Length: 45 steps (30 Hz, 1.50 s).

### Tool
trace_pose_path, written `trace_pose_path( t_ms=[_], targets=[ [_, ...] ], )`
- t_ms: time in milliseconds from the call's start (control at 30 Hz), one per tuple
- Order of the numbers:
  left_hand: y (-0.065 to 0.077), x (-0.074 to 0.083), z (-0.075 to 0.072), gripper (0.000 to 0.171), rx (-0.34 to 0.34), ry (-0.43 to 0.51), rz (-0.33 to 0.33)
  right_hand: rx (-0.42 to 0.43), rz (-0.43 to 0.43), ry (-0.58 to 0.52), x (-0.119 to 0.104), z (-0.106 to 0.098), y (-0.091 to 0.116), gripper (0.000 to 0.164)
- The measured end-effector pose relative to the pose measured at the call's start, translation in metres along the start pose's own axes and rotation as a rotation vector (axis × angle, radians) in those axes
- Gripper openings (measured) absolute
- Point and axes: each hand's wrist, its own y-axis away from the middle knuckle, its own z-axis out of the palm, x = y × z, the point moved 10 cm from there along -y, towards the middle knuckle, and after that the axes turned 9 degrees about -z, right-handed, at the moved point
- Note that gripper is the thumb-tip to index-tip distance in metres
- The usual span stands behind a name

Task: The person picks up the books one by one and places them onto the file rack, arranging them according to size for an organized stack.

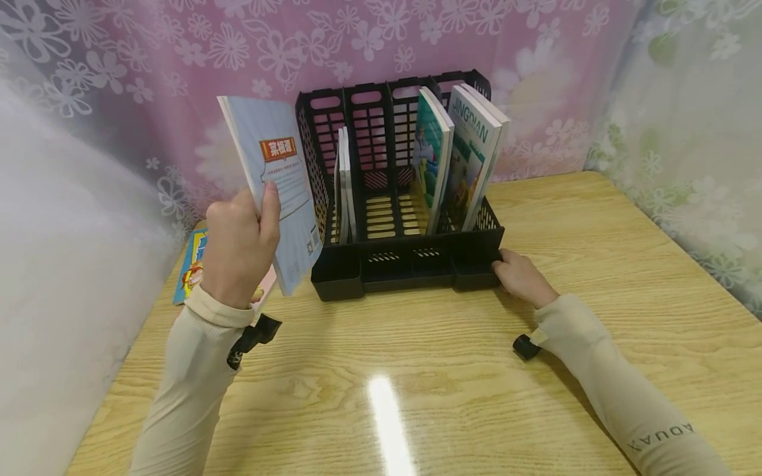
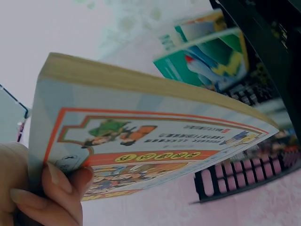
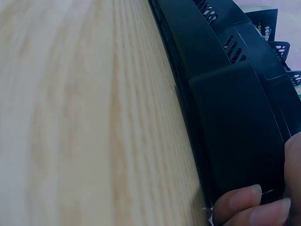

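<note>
My left hand (image 1: pixel 241 248) holds a light-blue paperback book (image 1: pixel 288 192) upright, left of a black desktop book rack (image 1: pixel 407 261). Its thumb lies on the cover with the orange title label. In the left wrist view, curled fingers (image 2: pixel 61 188) press the other cover, which has cartoon figures. At the rack's front right corner, my right hand (image 1: pixel 524 277) grips the plastic; the right wrist view has its fingertips (image 3: pixel 244 200) against the corner. Thin books (image 1: pixel 346 185) stand in the rack's left part. A green book (image 1: pixel 433 155) and white-spined books (image 1: pixel 482 149) lean in its right part.
A blue and yellow book (image 1: pixel 192 268) lies on the wooden table (image 1: pixel 452 357) at the left, partly hidden behind my left hand. Behind the rack hangs a pink floral curtain (image 1: pixel 250 53). Slotted dividers split the rack into several compartments.
</note>
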Motion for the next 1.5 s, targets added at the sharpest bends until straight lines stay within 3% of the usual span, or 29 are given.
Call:
trace_pose_path(
  t_ms=[233,533,900,1167,1367,1500],
  targets=[
    [0.0,0.019,0.011,0.036,0.0,0.102,0.044,0.017,0.004,0.004,0.002,-0.003,0.001,0.053],
    [-0.006,0.024,0.054,0.037,-0.005,0.163,0.065,0.006,0.014,-0.008,0.002,-0.003,0.001,0.055],
    [-0.02,0.031,0.108,0.045,0.049,-0.057,0.167,0.016,0.012,-0.023,0.001,-0.004,0.0,0.049],
    [-0.037,0.023,0.142,0.047,0.072,-0.141,0.168,0.036,-0.012,0.034,0.0,-0.004,-0.001,0.054],
    [-0.052,0.022,0.17,0.043,0.031,-0.218,0.161,0.038,-0.005,0.013,0.003,-0.004,-0.002,0.045],
    [-0.055,0.03,0.183,0.04,0.002,-0.269,0.158,0.039,-0.005,0.017,0.003,-0.004,-0.001,0.044]
  ],
)
